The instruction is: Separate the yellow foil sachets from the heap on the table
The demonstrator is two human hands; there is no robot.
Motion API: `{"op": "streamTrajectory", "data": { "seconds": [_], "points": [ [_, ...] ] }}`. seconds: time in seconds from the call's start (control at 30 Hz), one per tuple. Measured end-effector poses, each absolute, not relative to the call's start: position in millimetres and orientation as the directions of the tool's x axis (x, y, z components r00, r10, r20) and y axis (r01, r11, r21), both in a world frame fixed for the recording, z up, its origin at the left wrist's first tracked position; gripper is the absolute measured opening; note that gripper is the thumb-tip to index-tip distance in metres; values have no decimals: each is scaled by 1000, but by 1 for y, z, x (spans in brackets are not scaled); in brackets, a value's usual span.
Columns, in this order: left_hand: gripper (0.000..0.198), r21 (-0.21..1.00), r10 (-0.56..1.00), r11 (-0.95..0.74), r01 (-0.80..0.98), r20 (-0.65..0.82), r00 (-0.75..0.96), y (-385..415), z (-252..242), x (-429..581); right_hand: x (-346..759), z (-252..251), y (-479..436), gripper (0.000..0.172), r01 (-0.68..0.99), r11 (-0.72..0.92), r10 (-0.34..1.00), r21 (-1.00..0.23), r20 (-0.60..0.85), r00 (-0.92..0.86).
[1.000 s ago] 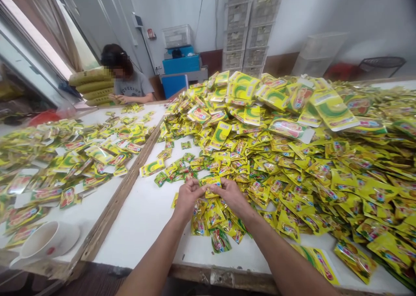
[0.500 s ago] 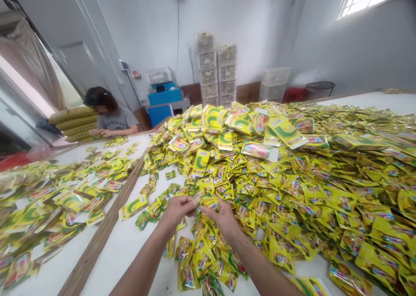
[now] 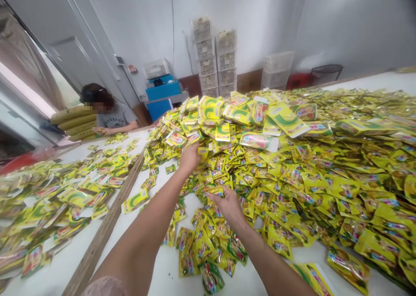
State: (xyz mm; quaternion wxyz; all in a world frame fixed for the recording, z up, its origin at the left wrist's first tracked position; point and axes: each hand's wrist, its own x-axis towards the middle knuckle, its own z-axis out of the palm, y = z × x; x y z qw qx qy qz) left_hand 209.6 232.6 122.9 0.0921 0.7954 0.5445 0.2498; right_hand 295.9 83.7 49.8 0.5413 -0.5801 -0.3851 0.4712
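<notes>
My left hand [image 3: 190, 158] reaches forward to the front slope of the pile. Its fingers close on the edge of a large yellow-and-green packet [image 3: 203, 154], though the fingertips are partly hidden. Nearer to me, my right hand [image 3: 230, 204] pinches small yellow packets [image 3: 214, 191] between thumb and fingers; how many I cannot tell. Under and in front of it lie loose small yellow packets [image 3: 203, 246] and a green packet [image 3: 210, 278]. Larger flat packets [image 3: 287, 121] lie on top of the pile.
A wooden strip [image 3: 107, 231] divides the white table [image 3: 162, 270]. More large packets [image 3: 76, 196] lie left of it. Across the table a co-worker [image 3: 112, 116] handles something small. Stacked crates [image 3: 208, 66] and a blue machine [image 3: 164, 90] stand by the wall.
My left hand has left my right hand and moved forward to the large packet. My right hand stays low with small packets, shifted slightly to the right. The view has tilted a little.
</notes>
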Motion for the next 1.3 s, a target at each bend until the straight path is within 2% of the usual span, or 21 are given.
{"op": "streamTrajectory", "data": {
  "seconds": [0.07, 0.13, 0.23, 0.33, 0.4, 0.47, 0.53, 0.63, 0.73, 0.8, 0.87, 0.93, 1.03, 1.2, 1.3],
  "points": [
    [40, 466, 924, -371, 803, 272, 269, 219, 118, 190, 300, 52, 85, 35, -46, -139, 942, -989, -146, 300],
    [34, 605, 941, -338, 721, 222, 255, 196, 111, 160, 303, 52, 86, 37, 13, -167, 919, -986, -151, 363],
    [31, 865, 956, -209, 456, 83, 281, 153, 96, 114, 305, 50, 86, 40, 137, -163, 909, -977, -94, 406],
    [21, 962, 955, -16, 271, -66, 290, 116, 71, 84, 301, 47, 84, 35, 258, -111, 940, -960, -17, 342],
    [19, 971, 970, 89, 220, -134, 200, 101, 51, 79, 295, 45, 83, 33, 351, -88, 960, -932, 14, 279],
    [34, 958, 982, 145, 246, -170, 83, 94, 33, 85, 289, 42, 81, 36, 434, -82, 976, -897, 16, 218],
    [51, 915, 985, 163, 368, -174, -4, 92, 23, 97, 283, 39, 81, 37, 488, -88, 982, -868, 5, 187],
    [67, 745, 991, 134, 654, -119, -67, 92, 23, 116, 280, 33, 82, 32, 521, -106, 978, -847, 5, 209],
    [63, 574, 997, 68, 816, -65, -37, 92, 32, 126, 279, 30, 84, 31, 542, -67, 974, -837, 63, 218],
    [49, 546, 998, 47, 837, -69, -10, 91, 37, 127, 281, 30, 83, 32, 540, -44, 963, -840, 108, 246],
    [38, 616, 996, 19, 788, -79, 38, 89, 37, 122, 283, 32, 83, 33, 507, -54, 932, -860, 138, 334],
    [31, 778, 988, -26, 628, -76, 134, 86, 34, 115, 287, 35, 83, 34, 472, -63, 904, -879, 150, 400],
    [26, 947, 974, -17, 320, -56, 218, 81, 26, 105, 289, 39, 83, 27, 507, -17, 943, -862, 154, 294],
    [32, 990, 970, 88, 108, -109, 215, 75, 21, 101, 294, 45, 80, 20, 587, 39, 997, -808, 75, 37],
    [34, 979, 939, 202, -33, -184, 290, 74, 24, 103, 298, 48, 80, 25, 584, 69, 997, -809, 73, -16]
  ]
}}
